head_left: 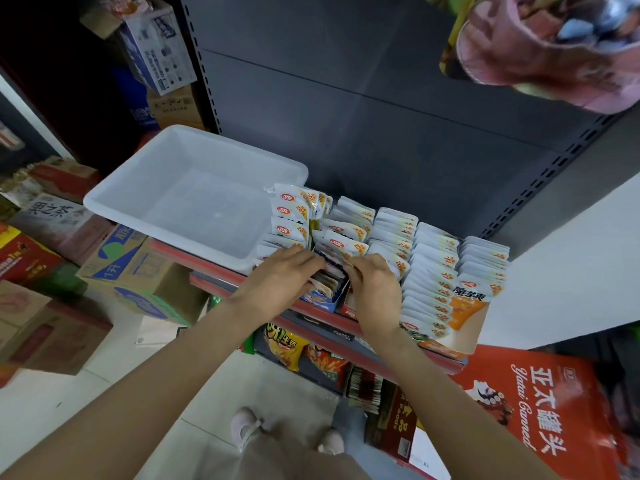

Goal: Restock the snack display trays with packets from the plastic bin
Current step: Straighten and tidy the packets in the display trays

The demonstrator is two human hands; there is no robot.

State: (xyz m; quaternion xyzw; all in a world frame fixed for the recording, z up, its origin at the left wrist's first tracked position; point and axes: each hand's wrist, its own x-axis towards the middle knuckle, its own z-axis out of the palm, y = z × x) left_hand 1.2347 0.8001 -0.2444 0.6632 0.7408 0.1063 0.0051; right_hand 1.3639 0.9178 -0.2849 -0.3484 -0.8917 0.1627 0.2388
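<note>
Both hands at shelf front edge. Left hand (289,271) fingers curled, pressing packets (325,284) into blue display tray (320,299); right hand (372,284) pinches same stack. Plastic bin (194,202) just left, overhanging the shelf edge.
</note>
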